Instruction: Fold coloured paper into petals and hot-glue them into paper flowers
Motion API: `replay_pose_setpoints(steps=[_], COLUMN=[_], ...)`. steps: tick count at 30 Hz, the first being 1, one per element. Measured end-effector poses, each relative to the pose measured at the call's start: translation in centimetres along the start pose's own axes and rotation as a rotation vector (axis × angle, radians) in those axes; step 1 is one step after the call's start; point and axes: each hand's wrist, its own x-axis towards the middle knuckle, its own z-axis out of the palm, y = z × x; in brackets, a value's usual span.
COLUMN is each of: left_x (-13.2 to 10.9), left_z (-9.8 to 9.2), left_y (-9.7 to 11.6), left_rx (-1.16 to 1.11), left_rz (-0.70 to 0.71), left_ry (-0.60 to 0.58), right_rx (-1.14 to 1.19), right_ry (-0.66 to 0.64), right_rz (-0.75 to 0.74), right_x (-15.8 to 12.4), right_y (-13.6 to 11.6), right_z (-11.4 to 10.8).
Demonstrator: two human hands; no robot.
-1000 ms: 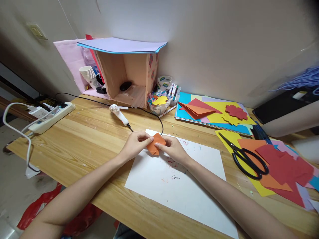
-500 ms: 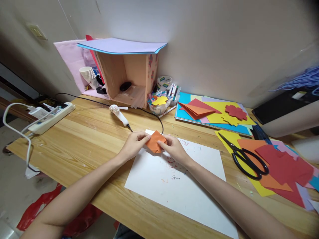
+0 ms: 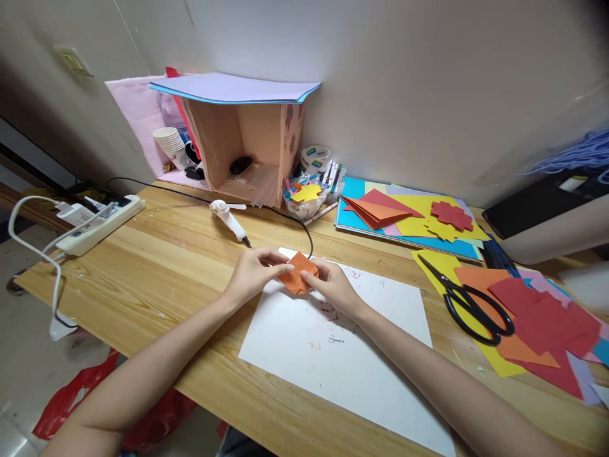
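Note:
A small piece of folded orange paper (image 3: 299, 284) is held between my two hands, over the far part of a white sheet (image 3: 361, 355) marked with stray ink. My left hand (image 3: 257, 273) pinches its left side, thumb on top and fingers underneath. On its right side my right hand (image 3: 330, 284) is closed, with the thumb pressed on the paper's face. The fingertips behind the paper are hidden. Folds and small flaps show along its lower edge.
A white hot glue gun (image 3: 229, 219) lies beyond my left hand. Black scissors (image 3: 469, 304) rest on coloured paper scraps (image 3: 537, 317) at right. Behind stand an open box (image 3: 257, 133), a bowl of scraps (image 3: 304, 203) and stacked coloured sheets (image 3: 371, 235). A power strip (image 3: 99, 228) sits at left.
My left hand's thumb has slid further onto the orange paper, towards its middle. My right hand keeps nearly the same grip.

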Motion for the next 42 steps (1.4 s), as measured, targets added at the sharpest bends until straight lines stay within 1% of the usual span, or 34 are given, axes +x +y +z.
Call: replay_pose_setpoints(steps=[3,10,13,17,21,26,29,33,37,39,42], left_x=[-0.1,0.1,0.4,0.6,0.5,0.5,0.8,1.1,0.9,0.7,0.6], left_z=[0.2,-0.1,-0.2,-0.5,-0.8,-0.8,-0.9,-0.9,-0.8,-0.8,-0.9], left_y=[-0.3,-0.6,-0.8,-0.8,-0.3,0.1,-0.3,-0.9,-0.6,-0.2,0.0], left_rx=[0.027,0.1,0.061,0.005,0.002,0.033,-0.017,-0.072,-0.032,0.019,0.055], left_rz=[0.036,0.095,0.089,0.025,-0.017,-0.026,0.005,0.031,-0.026,-0.044,-0.029], left_ry=[-0.059,-0.11,-0.067,-0.001,0.066,0.134,0.137,0.097,0.077,0.089,0.118], right_rx=[-0.013,-0.055,-0.057,-0.059,-0.079,-0.03,-0.017,0.0,0.009,0.008,0.015], right_ry=[0.002,0.024,0.032,0.036,0.044,0.038,0.039,0.035,0.035,0.042,0.046], right_rz=[-0.011,0.003,0.001,-0.003,-0.013,0.005,0.008,0.011,0.005,0.005,0.007], right_x=[0.0,0.0,0.0,0.0,0.0,0.0,0.0,0.0,0.0,0.0,-0.1], right_y=[0.1,0.2,0.2,0.2,0.1,0.2,0.3,0.3,0.2,0.2,0.1], right_z=[0.0,0.0,0.0,0.0,0.1,0.1,0.1,0.1,0.1,0.1,0.0])
